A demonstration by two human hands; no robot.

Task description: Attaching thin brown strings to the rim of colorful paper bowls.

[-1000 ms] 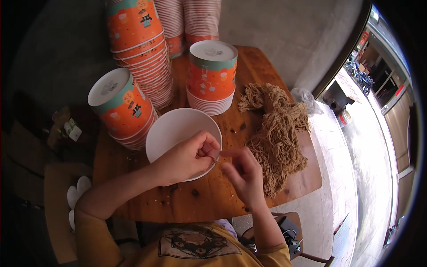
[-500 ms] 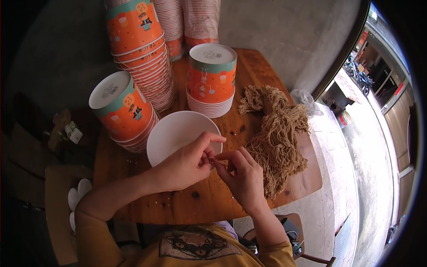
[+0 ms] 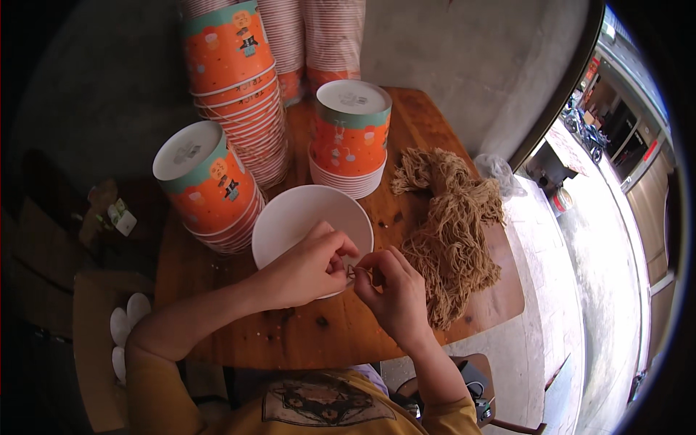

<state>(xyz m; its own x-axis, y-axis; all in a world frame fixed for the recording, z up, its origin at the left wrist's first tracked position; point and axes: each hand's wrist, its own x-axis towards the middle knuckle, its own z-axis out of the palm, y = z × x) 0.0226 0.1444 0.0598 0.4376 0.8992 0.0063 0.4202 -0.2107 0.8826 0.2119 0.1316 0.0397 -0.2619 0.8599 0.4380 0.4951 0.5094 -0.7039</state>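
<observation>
A white-lined paper bucket (image 3: pixel 286 210) stands mouth up on the wooden table in front of me. Over its near rim my left hand (image 3: pixel 308 272) has its fingers curled and pinched together. My right hand (image 3: pixel 393 290) pinches beside it, just right of the rim. Between the fingertips runs a thin cord (image 3: pixel 351 272), small and partly hidden, which both hands appear to grip. To the right of my right hand lies a loose bundle of brown cords (image 3: pixel 460 246).
Stacks of upturned orange paper buckets stand at the left (image 3: pixel 210 188), behind the bucket (image 3: pixel 351 138) and at the back left (image 3: pixel 239 94). Wrapped stacks (image 3: pixel 333 36) rise by the wall. A clear plastic bag (image 3: pixel 500 174) lies past the cords, by the table (image 3: pixel 290 341) edge.
My left index finger, stretched out before, is now curled in. Both hands stay close together at the bucket's rim. The view has shifted slightly, with the bucket a little further right in it.
</observation>
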